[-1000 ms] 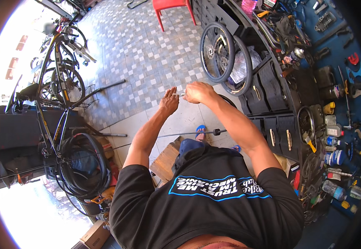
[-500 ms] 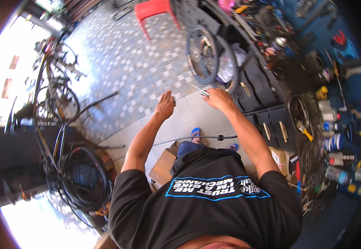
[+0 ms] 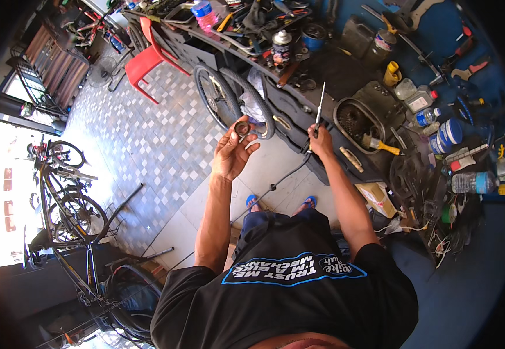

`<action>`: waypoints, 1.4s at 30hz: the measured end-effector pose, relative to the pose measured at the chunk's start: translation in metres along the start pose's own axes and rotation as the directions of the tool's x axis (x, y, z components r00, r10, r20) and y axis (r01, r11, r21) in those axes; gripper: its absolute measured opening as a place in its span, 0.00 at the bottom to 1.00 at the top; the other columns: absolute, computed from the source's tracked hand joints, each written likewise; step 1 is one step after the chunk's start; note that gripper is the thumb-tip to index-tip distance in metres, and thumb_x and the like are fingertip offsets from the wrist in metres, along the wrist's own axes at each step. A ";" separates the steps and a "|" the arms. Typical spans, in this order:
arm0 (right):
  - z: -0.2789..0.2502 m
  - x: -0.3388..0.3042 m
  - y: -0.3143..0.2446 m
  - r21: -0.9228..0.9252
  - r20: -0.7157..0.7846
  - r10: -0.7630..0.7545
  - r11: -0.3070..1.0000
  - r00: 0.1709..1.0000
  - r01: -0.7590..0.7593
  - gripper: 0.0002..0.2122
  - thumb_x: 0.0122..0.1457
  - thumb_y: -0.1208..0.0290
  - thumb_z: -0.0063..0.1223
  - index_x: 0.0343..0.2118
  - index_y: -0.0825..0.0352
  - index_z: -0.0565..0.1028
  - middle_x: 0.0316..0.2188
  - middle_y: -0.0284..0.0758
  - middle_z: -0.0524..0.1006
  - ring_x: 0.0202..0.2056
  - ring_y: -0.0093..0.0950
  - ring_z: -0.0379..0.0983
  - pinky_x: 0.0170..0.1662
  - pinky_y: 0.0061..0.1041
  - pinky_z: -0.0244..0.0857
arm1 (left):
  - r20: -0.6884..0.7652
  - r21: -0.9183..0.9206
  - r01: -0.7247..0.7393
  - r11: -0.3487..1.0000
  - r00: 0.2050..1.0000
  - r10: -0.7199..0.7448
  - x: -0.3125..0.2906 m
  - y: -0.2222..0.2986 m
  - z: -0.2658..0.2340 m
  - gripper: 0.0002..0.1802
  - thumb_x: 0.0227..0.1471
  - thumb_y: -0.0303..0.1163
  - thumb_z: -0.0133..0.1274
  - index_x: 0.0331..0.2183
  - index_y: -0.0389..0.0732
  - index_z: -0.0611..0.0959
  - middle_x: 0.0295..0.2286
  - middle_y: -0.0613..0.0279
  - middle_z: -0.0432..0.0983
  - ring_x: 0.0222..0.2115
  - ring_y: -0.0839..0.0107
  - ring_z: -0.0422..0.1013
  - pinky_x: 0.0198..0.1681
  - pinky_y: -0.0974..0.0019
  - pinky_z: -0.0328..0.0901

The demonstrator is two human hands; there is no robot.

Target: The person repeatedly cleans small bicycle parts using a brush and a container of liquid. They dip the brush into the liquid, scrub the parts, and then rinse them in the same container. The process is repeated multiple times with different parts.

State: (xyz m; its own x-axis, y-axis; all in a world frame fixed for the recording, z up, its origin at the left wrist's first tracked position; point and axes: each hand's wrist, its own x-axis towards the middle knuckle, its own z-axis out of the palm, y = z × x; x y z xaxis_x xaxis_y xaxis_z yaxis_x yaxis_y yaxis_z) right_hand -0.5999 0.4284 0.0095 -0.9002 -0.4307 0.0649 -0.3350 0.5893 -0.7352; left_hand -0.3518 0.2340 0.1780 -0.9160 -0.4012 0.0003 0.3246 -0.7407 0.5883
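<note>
My left hand (image 3: 233, 153) is raised in front of me, thumb and fingers pinching a small round metal ring (image 3: 241, 129). The ring looks like a bearing cup, dark at the rim and brownish inside. To the right, my right hand (image 3: 321, 141) is wrapped round a thin tool that looks like a screwdriver (image 3: 320, 107). Its slim metal shaft points up and away, and my fingers hide most of the handle. The right hand is beside the front of the dark workbench (image 3: 305, 109); the left is just in front of the bicycle wheels (image 3: 216, 96).
An oblong pan (image 3: 341, 110) holding a cassette-like part lies on the bench, with a yellow-handled brush (image 3: 383, 145) at its edge. Bottles, a spray can (image 3: 281, 47) and tools crowd the bench. A red plastic chair (image 3: 148, 64) stands farther off; bicycles (image 3: 69, 203) stand at left.
My view has turned toward the bench. My left hand has turned over, so the ring now shows. My right hand has moved right, with the screwdriver now pointing upward.
</note>
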 end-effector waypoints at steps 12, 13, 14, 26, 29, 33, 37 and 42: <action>0.011 0.024 0.008 0.146 0.093 0.059 0.987 0.994 -0.073 0.15 0.67 0.61 0.53 0.46 0.70 0.72 0.38 0.52 0.79 0.43 0.55 0.76 0.44 0.49 0.69 | 0.104 0.164 0.006 0.986 0.994 -0.023 0.060 -0.069 0.118 0.31 0.62 0.25 0.56 0.65 0.38 0.69 0.59 0.49 0.69 0.50 0.59 0.75 0.51 0.55 0.75; 0.011 0.022 0.009 0.164 0.096 0.029 0.986 0.995 -0.044 0.16 0.67 0.61 0.52 0.48 0.69 0.71 0.40 0.55 0.79 0.45 0.57 0.76 0.47 0.52 0.68 | 0.096 0.176 0.011 0.984 0.995 -0.028 0.065 -0.072 0.117 0.31 0.62 0.24 0.55 0.65 0.38 0.69 0.60 0.48 0.69 0.50 0.59 0.75 0.51 0.55 0.75; 0.010 0.019 0.009 0.182 0.094 0.001 0.983 0.996 -0.018 0.17 0.67 0.61 0.51 0.51 0.68 0.69 0.42 0.57 0.79 0.46 0.59 0.75 0.49 0.55 0.67 | 0.093 0.188 0.020 0.982 0.995 -0.038 0.072 -0.074 0.115 0.31 0.62 0.22 0.55 0.64 0.37 0.69 0.60 0.48 0.69 0.51 0.59 0.75 0.51 0.55 0.75; -0.117 -0.048 0.066 0.139 0.709 0.030 0.973 0.705 -0.182 0.21 0.63 0.55 0.61 0.50 0.68 0.79 0.43 0.42 0.84 0.43 0.35 0.82 0.47 0.33 0.74 | 0.176 0.554 0.094 0.827 0.958 -0.227 0.223 -0.124 0.110 0.28 0.56 0.21 0.62 0.58 0.34 0.75 0.48 0.54 0.76 0.41 0.70 0.77 0.43 0.66 0.75; -0.164 -0.072 0.059 0.275 0.586 0.060 0.924 0.808 -0.268 0.17 0.66 0.61 0.59 0.50 0.68 0.79 0.44 0.37 0.84 0.44 0.28 0.81 0.48 0.29 0.73 | 0.262 0.742 0.019 0.670 0.912 -0.316 0.266 -0.149 0.136 0.25 0.53 0.22 0.66 0.53 0.35 0.79 0.42 0.62 0.77 0.36 0.78 0.74 0.40 0.72 0.72; -0.212 -0.081 0.028 0.508 0.493 0.238 0.702 0.837 -0.499 0.14 0.67 0.68 0.59 0.51 0.69 0.78 0.41 0.33 0.82 0.43 0.21 0.78 0.50 0.23 0.72 | 0.403 0.915 -0.358 0.185 0.824 -0.397 0.319 -0.204 0.178 0.26 0.46 0.31 0.72 0.48 0.41 0.82 0.39 0.59 0.80 0.35 0.67 0.78 0.41 0.66 0.73; -0.260 -0.073 -0.004 0.484 0.330 0.283 0.769 0.901 -0.418 0.13 0.68 0.70 0.57 0.53 0.66 0.77 0.44 0.34 0.81 0.42 0.21 0.78 0.47 0.24 0.73 | 0.610 0.755 -0.656 -0.014 0.709 -0.353 0.358 -0.284 0.206 0.25 0.46 0.32 0.70 0.49 0.47 0.83 0.44 0.52 0.79 0.45 0.52 0.76 0.50 0.55 0.71; -0.314 -0.081 0.002 0.469 0.133 0.294 0.823 0.946 -0.322 0.13 0.66 0.68 0.58 0.51 0.65 0.79 0.40 0.35 0.83 0.41 0.23 0.80 0.46 0.25 0.72 | 0.533 0.674 -0.690 -0.262 0.701 -0.474 0.398 -0.364 0.202 0.27 0.46 0.31 0.69 0.49 0.49 0.81 0.52 0.56 0.75 0.57 0.51 0.67 0.57 0.51 0.68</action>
State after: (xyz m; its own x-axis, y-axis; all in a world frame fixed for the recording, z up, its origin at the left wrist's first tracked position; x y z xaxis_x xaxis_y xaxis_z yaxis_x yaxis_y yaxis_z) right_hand -0.6152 0.6788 0.2148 -0.9133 -0.3254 -0.2448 0.1446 0.3028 -0.9420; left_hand -0.8817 0.4529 0.1273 -0.9216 0.3569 0.1527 0.3880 0.8347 0.3909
